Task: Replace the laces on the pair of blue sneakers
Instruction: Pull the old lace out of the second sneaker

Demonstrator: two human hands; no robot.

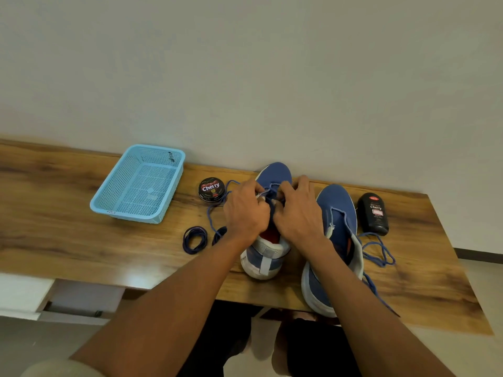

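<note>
Arms: both forearms reach forward over the near edge of the wooden table point(68, 213), meeting above the left sneaker point(268, 221).
Left hand point(245, 210): knuckles up, fingers curled, pinching the blue lace point(211, 213) at the eyelets — a pale lace tip shows at its fingertips.
Right hand point(299, 210): also curled over the shoe's tongue, fingertips bent down onto the lacing; whether it pinches the lace I cannot tell.
Left sneaker: toe toward the wall, heel toward the person, long axis running away from them.
Right sneaker point(336, 227): just right of the left sneaker, same heading, its loosened lace point(378, 251) trailing off its right side.
Spare laces point(194, 240): dark coils left of the left sneaker.
Polish tin point(212, 190): beyond those coils, near the left sneaker's toe.
Basket point(138, 183): light blue, well left of the left sneaker.
Black bottle point(373, 213): right of the right sneaker.
</note>
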